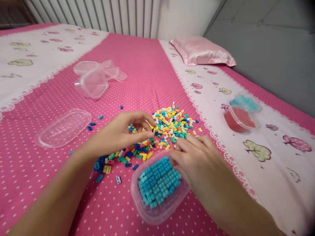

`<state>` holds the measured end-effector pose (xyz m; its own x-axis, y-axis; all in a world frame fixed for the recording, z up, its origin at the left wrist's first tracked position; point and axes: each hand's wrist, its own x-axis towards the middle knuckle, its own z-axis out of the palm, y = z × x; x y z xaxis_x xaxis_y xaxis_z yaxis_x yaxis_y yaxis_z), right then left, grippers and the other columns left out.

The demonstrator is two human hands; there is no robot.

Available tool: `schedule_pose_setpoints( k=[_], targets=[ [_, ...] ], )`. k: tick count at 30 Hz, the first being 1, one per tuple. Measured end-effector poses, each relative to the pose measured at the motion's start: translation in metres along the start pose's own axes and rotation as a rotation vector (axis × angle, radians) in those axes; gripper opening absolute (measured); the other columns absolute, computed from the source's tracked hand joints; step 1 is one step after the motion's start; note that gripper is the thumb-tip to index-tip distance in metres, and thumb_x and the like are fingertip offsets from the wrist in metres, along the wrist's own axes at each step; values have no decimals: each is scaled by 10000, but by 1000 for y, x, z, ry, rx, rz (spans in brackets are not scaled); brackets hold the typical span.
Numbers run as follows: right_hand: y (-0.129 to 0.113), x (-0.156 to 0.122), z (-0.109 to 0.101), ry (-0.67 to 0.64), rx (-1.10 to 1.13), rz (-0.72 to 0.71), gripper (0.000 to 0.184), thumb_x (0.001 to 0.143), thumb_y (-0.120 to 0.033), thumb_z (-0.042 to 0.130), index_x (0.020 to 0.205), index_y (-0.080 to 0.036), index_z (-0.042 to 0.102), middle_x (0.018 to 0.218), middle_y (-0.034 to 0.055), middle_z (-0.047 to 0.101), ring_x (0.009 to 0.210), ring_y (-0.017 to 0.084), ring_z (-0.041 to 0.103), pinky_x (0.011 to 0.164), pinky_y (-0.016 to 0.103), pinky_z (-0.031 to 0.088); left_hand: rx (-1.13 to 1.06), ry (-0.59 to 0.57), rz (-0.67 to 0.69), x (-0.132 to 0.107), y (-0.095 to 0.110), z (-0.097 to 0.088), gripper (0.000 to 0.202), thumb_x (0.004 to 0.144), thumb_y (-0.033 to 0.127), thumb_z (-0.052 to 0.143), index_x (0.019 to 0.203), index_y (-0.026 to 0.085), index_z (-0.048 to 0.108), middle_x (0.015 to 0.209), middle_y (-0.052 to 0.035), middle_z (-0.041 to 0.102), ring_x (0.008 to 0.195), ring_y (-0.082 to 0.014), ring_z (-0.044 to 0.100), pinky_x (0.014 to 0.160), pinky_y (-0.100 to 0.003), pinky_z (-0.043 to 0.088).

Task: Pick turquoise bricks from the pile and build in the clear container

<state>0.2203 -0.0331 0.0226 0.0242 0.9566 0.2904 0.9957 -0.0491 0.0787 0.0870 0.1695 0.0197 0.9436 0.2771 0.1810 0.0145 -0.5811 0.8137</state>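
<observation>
A pile of small coloured bricks [169, 126] lies on the pink dotted bedspread [137, 68]. My left hand [123, 132] hovers over the pile's near left part, fingers curled in a pinch at the bricks; what it grips is too small to name. My right hand [194, 155] rests fingers down at the far rim of a clear plastic tub [157, 214] filled with light blue bricks [157, 182]. Its fingers are pressed together at the pile's edge, and anything under them is hidden.
A clear oval lid [64, 127] lies at the left. Empty clear tubs and lids [95, 80] sit farther back. Two tubs at the right hold red bricks [240, 119] and blue bricks [244, 102]. A pink pillow [201, 50] lies at the back.
</observation>
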Motion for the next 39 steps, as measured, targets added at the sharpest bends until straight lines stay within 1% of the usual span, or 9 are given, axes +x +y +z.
schedule_pose_setpoints(
  k=[3,6,10,12,16,20,24,31,39],
  targets=[
    [1,0,-6,-15,73,4,221,721,-93,821,683,-228,651,705,-11,618,707,225,567,679,364,296,122,50,-34,-2,-3,-6,218,921,380,659,1049,204,678,955,4,723,851,-126,658,771,-245,515],
    [4,5,-12,1,249,47,169,781,-106,785,753,-222,666,757,-21,641,749,199,584,706,352,333,387,111,-95,-3,-9,-12,223,947,379,592,1010,187,688,944,-26,723,862,-177,642,769,-312,477],
    [13,22,-4,200,545,151,128,871,-111,680,802,-215,654,721,-49,612,724,137,582,727,305,403,683,111,-19,-2,-18,-13,242,976,324,521,996,177,712,993,-71,720,947,-236,607,881,-401,439],
    [23,31,11,306,585,166,118,865,-119,668,793,-210,646,669,-53,565,685,136,566,698,296,421,692,80,30,0,-20,-7,248,988,321,512,1002,185,719,1038,-74,714,989,-241,604,925,-419,440],
    [52,45,44,317,612,174,47,874,-171,674,844,-207,680,779,-12,682,748,162,639,720,311,485,677,39,63,5,-18,13,238,984,307,544,1138,191,685,1203,-74,686,1143,-261,589,1038,-458,427],
    [78,52,71,353,547,218,120,907,-192,617,944,-206,730,1006,75,746,997,258,657,925,445,495,668,31,52,8,-17,26,316,967,284,577,1261,175,617,1317,-89,649,1237,-260,572,1101,-456,414],
    [83,57,90,320,477,208,282,934,-247,589,1174,-204,730,1293,133,686,1236,331,575,1078,563,412,710,30,43,10,-18,30,352,978,261,545,1316,178,597,1389,-82,632,1339,-264,530,1148,-467,389],
    [67,57,103,206,415,105,409,979,-301,534,1370,-233,632,1471,111,577,1402,342,440,1159,578,346,828,-57,-5,14,-22,42,532,1057,441,390,1540,219,381,1624,-63,373,1499,-310,339,1173,-572,331],
    [69,59,102,224,412,83,294,971,-311,609,1244,-205,642,1354,98,622,1294,278,543,1088,552,428,866,-31,12,15,-24,44,471,1043,477,406,1412,219,543,1540,-81,487,1436,-331,395,1155,-555,351]
  ],
)
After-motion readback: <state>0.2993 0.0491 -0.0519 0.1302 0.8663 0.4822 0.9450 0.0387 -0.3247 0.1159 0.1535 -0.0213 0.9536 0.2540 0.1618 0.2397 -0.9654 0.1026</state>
